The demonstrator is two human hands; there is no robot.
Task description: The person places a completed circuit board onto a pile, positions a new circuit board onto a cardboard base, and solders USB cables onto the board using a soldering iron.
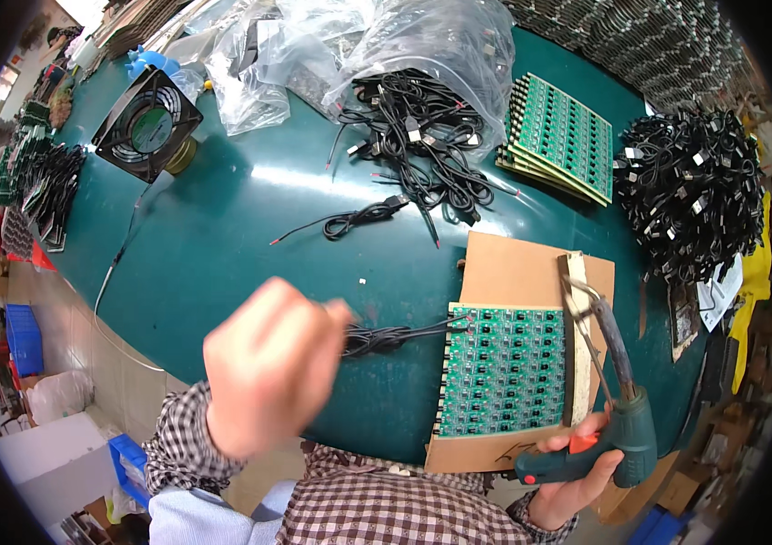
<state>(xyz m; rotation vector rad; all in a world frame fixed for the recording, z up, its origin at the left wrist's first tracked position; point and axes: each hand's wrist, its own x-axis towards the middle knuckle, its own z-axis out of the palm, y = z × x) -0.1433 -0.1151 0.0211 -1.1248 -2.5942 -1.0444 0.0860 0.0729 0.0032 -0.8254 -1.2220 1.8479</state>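
Blurred left hand [268,368] pinching black cable [386,338]

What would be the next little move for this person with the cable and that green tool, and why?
Probably bring the tool's tip down to the board edge where the cable's wires end. The left hand holds a black cable whose thin wires reach the left edge of the green circuit board. The right hand grips the green soldering gun, its tip raised above the cardboard.
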